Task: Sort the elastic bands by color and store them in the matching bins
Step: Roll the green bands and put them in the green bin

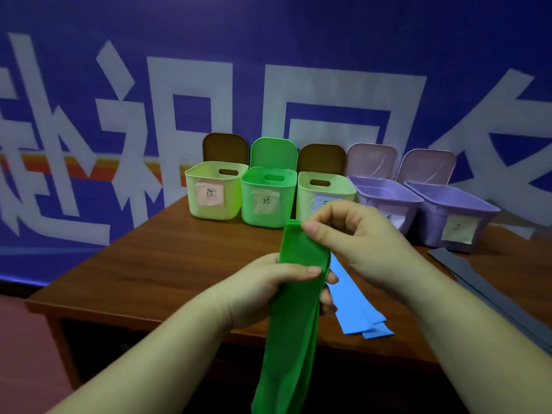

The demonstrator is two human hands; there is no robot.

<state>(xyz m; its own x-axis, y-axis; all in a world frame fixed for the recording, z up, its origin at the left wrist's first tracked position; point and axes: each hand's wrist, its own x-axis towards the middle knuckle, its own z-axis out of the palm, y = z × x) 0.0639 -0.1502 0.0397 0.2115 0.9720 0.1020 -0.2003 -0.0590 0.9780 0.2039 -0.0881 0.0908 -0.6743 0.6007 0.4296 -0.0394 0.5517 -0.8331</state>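
A long green elastic band (294, 318) hangs folded in front of me, over the near table edge. My left hand (268, 289) grips it round the middle, thumb across its front. My right hand (355, 234) pinches its top fold between thumb and fingers. Under my hands a blue band (355, 306) lies flat on the wooden table (155, 264). Grey bands (484, 285) lie at the table's right edge. The bright green bin (265, 195) stands second from the left in the back row.
Several open labelled bins line the back of the table: a pale green bin (213, 189) at left, another pale green bin (324, 189) behind my right hand, and two purple bins (388, 198) (448, 213) to the right. A blue banner wall rises behind them.
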